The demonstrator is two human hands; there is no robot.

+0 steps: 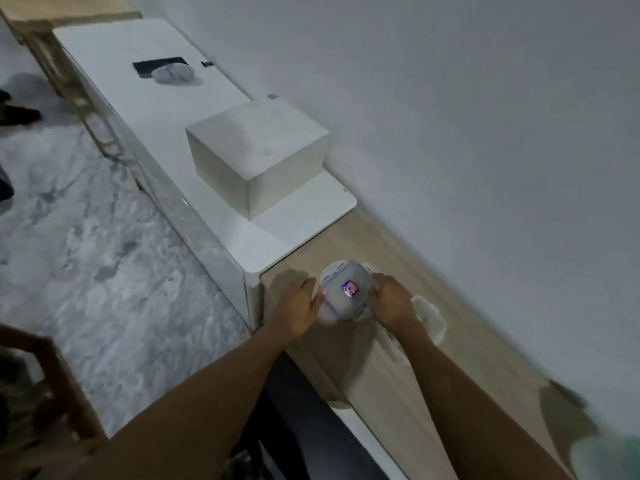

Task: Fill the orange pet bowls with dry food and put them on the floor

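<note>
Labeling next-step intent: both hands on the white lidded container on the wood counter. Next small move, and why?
Probably lift the lid off. The left hand and right hand flank the white container on the wood counter, its lid still on. No orange bowls are in view, so the food likely has to be opened first.

Matt pale wood-grain counter (433, 341); glossy white cabinet (242, 237); plastic container (346, 292).

food container (346, 292): round, white translucent, lid closed, with a small red-and-blue label on top. position: lower centre of the frame, on the light wood tabletop (398, 265). orange bowls: not visible. image is blurred; contents cannot be determined.
</note>
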